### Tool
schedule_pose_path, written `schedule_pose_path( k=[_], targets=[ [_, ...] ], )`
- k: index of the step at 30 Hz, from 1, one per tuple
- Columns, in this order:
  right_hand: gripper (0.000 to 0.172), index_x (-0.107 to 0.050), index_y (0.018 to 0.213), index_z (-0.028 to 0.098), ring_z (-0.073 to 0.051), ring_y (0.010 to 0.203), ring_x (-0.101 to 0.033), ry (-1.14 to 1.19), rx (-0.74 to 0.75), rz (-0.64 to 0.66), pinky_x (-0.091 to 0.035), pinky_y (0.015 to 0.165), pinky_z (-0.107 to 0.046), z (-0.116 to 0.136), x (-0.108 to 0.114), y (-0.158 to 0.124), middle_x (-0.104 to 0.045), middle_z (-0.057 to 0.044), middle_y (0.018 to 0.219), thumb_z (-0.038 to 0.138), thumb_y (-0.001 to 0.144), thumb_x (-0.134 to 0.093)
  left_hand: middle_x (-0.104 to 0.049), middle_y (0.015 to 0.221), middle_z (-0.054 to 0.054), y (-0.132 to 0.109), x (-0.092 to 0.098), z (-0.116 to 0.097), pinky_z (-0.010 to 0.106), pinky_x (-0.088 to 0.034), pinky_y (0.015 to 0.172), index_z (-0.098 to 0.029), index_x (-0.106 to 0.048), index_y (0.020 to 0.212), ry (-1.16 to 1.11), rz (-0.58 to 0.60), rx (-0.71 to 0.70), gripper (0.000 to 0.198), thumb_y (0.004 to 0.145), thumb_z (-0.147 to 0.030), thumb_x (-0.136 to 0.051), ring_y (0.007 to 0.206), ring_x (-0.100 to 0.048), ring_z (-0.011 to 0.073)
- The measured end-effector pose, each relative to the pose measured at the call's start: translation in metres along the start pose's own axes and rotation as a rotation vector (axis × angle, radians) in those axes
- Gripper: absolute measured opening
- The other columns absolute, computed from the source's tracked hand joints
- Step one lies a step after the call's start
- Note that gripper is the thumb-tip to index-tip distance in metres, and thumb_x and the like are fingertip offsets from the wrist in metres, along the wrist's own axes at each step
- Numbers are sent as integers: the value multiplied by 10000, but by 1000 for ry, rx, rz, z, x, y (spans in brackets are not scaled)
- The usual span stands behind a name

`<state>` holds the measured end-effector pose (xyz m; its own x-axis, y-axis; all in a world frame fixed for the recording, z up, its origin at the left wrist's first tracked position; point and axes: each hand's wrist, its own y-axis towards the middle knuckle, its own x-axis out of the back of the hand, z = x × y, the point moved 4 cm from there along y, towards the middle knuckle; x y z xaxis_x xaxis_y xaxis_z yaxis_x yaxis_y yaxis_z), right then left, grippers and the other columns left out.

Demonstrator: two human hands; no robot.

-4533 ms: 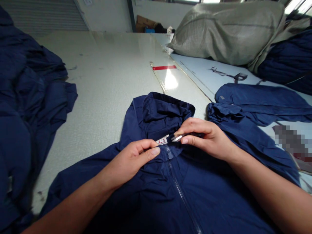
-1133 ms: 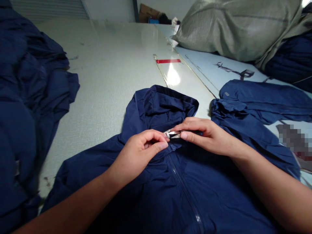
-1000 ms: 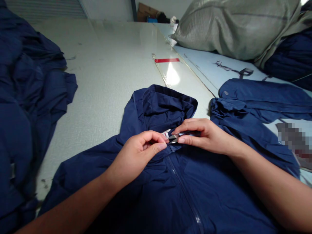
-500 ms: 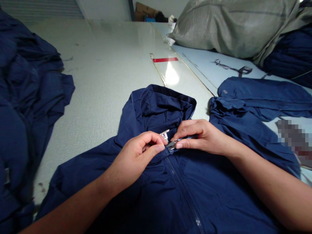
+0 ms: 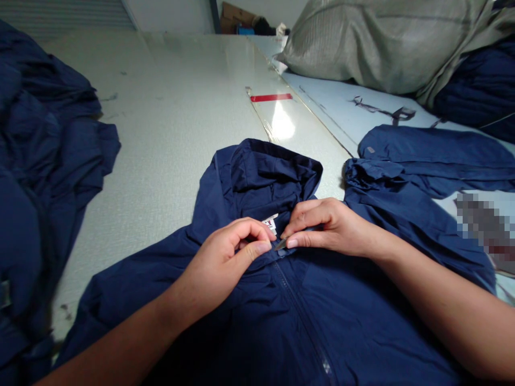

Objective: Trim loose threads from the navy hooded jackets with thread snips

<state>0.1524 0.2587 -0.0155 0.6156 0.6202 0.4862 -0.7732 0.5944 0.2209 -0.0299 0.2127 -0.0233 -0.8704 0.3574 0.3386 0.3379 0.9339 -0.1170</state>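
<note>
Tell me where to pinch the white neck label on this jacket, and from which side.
Pinch the white label by its free upper edge, probably from the side of the left hand: it stands up from the collar above the zip, and the right hand holds a metal blade at its lower right.

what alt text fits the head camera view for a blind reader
At the collar of a navy jacket on a pale table, the left hand pinches fabric by a white label while the right hand holds a small metal tool there.
</note>
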Motion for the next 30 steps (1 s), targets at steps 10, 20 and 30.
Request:
schedule_pose_path(
  k=[10, 20, 30],
  targets=[
    [130, -778, 917, 112, -119, 754, -655, 12, -37, 4, -501, 703, -206, 0, 0, 0, -717, -62, 820, 214, 871, -714, -684, 981, -7, 1, 1, 0, 283, -424, 855, -215, -620, 800, 1, 5, 14, 152, 910, -295, -552, 960, -616, 173],
    [181, -783, 952, 154, -125, 774, -644, 29, -96, 8, -489, 712, -218, 4, 3, -5, -716, -51, 849, 303, 872, -717, -690, 985, -12, -3, 2, -7, 270, -425, 894, -218, -591, 824, 71, -81, -73, 138, 940, -261, -529, 971, -622, 153],
    [192, -780, 963, 172, -140, 802, -661, -10, -116, -31, -505, 743, -235, 7, 2, -5, -727, -59, 878, 329, 883, -703, -651, 1020, 4, -5, 4, -12, 255, -424, 916, -211, -590, 802, 82, -127, -185, 147, 938, -220, -533, 986, -607, 141]
  ],
)
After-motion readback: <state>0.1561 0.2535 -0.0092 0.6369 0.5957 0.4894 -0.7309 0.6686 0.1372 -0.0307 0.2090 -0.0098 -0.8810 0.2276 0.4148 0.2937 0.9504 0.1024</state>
